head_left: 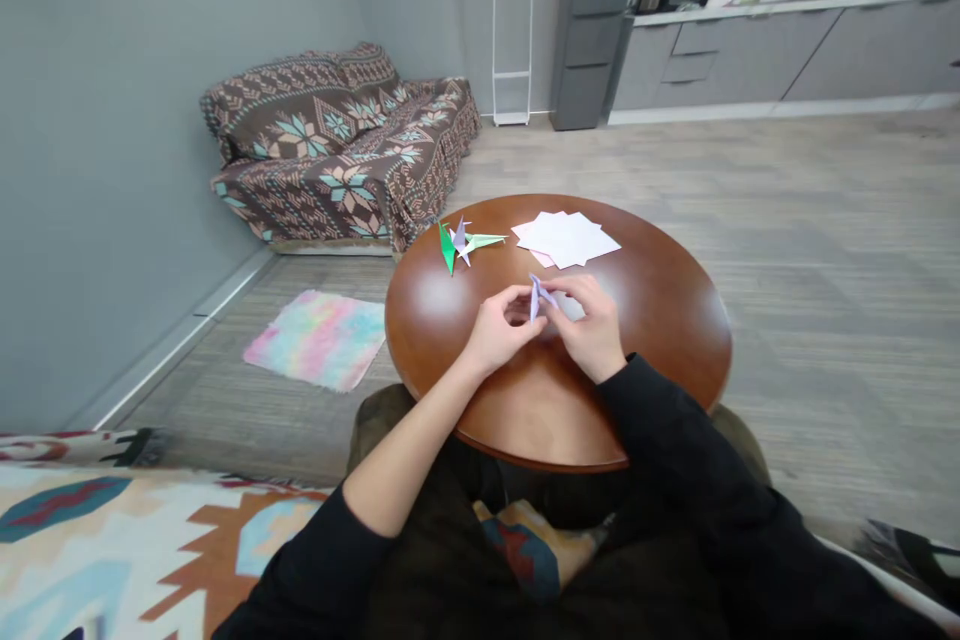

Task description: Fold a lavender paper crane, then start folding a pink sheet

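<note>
A folded piece of lilac paper (535, 300) is held up between both hands, a little above the round brown table (450, 320). My left hand (500, 328) pinches its lower left part between thumb and fingers. From the other side, my right hand (589, 320) grips the paper's right part with thumb and forefinger. Beyond the left hand lie folded paper cranes, among them a green paper crane (448, 248), a lilac one (460, 238) and a pale green one (481, 242). Behind the right hand is a fanned stack of paper sheets (568, 240), white on top with pink below.
A sofa (345, 150) with a patterned cover stands at the back left, and a pastel fluffy mat (319, 338) lies on the floor. Farther back are a grey fridge (592, 25) and a kitchen counter (757, 60). Patterned fabric (150, 540) covers the seat at lower left.
</note>
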Tool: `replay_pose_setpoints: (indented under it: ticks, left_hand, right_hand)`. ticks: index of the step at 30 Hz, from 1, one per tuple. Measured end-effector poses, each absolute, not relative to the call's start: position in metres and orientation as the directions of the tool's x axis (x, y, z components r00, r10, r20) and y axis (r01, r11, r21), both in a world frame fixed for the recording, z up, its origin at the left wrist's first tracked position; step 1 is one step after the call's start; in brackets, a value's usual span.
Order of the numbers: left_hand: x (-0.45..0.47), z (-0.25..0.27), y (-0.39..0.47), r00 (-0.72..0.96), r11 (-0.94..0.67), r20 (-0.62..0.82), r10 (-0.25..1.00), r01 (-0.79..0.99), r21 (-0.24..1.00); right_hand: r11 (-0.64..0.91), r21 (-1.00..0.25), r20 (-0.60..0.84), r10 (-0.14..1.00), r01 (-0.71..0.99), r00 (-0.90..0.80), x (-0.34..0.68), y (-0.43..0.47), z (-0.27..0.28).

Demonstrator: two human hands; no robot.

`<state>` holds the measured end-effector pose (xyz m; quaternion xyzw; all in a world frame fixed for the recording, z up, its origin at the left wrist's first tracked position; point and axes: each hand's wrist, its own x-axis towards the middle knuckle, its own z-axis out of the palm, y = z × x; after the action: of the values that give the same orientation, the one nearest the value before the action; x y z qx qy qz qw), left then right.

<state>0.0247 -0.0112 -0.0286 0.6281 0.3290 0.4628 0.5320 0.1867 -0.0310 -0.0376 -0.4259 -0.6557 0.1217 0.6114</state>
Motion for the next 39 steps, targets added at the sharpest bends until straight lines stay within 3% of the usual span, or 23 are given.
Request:
replay_pose_setpoints:
  ticks: [7, 12, 21, 29, 39]
  left_hand:
    - [0.017, -0.025, -0.007, 0.449, 0.127, 0.047, 0.892, -0.350, 0.928]
    - [0.018, -0.028, -0.006, 0.448, 0.202, -0.012, 0.894, -0.380, 0.903]
    - [0.019, -0.029, -0.006, 0.454, 0.158, 0.036, 0.890, -0.381, 0.911]
    - [0.014, -0.022, -0.007, 0.449, 0.146, 0.081, 0.890, -0.447, 0.882]
    - [0.019, -0.033, -0.002, 0.417, 0.028, 0.123, 0.901, -0.337, 0.941]
  right_hand:
    - [0.681, -0.556, 0.777, 0.630, 0.477, 0.008, 0.192, -0.029, -0.039]
    - [0.703, -0.549, 0.780, 0.625, 0.452, -0.026, 0.191, -0.031, -0.038]
    - [0.664, -0.580, 0.752, 0.659, 0.472, -0.002, 0.200, -0.029, -0.035]
    - [0.455, -0.884, 0.455, 0.890, 0.110, -0.026, 0.197, -0.033, -0.034]
    - [0.332, -0.943, 0.332, 0.943, -0.029, -0.015, 0.194, -0.032, -0.035]
